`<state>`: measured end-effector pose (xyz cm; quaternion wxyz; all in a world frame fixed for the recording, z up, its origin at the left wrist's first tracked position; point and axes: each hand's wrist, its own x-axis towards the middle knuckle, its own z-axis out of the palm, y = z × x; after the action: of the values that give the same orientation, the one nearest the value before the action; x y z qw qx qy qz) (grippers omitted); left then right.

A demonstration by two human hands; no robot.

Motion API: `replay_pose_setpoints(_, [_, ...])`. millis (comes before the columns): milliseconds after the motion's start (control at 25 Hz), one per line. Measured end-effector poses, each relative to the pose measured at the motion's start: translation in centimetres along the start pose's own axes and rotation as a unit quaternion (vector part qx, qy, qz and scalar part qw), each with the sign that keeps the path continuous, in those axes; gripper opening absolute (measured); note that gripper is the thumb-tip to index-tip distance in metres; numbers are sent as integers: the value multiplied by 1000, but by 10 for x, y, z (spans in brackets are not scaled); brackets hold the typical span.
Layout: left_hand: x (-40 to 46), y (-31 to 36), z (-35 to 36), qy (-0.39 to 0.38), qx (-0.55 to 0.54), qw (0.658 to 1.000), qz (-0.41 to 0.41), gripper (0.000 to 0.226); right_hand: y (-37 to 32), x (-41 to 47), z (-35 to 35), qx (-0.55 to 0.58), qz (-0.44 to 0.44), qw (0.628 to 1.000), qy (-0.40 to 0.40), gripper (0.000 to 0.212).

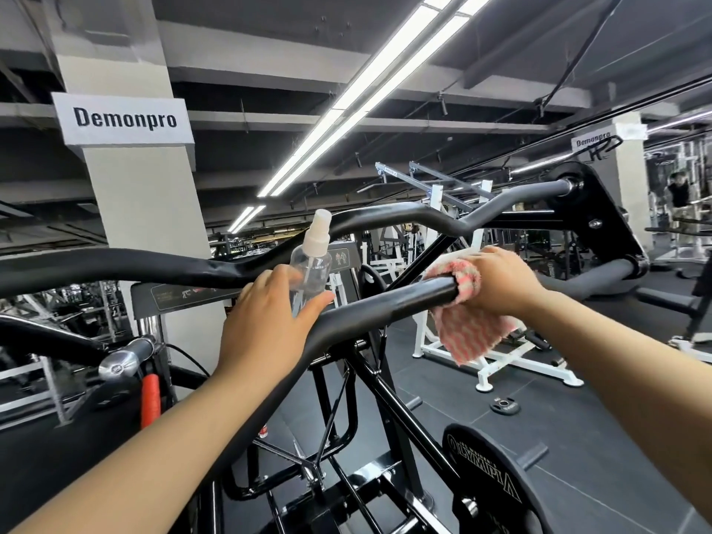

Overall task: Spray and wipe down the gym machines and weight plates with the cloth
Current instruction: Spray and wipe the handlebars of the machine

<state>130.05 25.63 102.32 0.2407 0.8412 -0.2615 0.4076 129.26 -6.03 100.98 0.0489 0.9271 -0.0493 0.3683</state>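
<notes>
The person is standing close to a black plate-loaded gym machine and working on its near handlebar (pixel 385 306), which is running from lower left up to its end at the right. The right hand (pixel 501 281) is gripping the pink-and-white striped cloth (pixel 468 333), its fingers curling round the bar's end with the cloth wrapped over it and the loose part hanging below. The left hand (pixel 266 321) is holding the clear spray bottle (pixel 310 264) upright against the middle of the same bar, thumb and fingers grasping its body, the white nozzle pointing up. Judging from this, the wiping of this handle is under way at its tip. The longer curved bar (pixel 385 219) behind, the frame below and the Olympia weight plate (pixel 497 491) at the near right are showing no cloth on them, and whether they are already clean cannot be told. A small plate (pixel 505 405) is lying on the floor farther right, and other machines beyond are probably waiting too.
</notes>
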Motion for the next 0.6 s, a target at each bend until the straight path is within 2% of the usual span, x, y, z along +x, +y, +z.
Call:
replay_pose_setpoints(120, [0,2,0,-2,17,1000,9,48,-6,-1,6,23,8,1000,12,53])
replay_pose_setpoints(280, [1,2,0,-5,19,1000,11,49,-21,-9,-1,84,-2,996,17,42])
replay_pose_setpoints(480, [2,1,1,-3,8,1000,10,47,-34,-14,-3,106,8,994,-9,49])
replay_pose_setpoints(600, [2,1,3,-8,11,1000,10,49,-56,-21,-9,143,-10,990,-12,45])
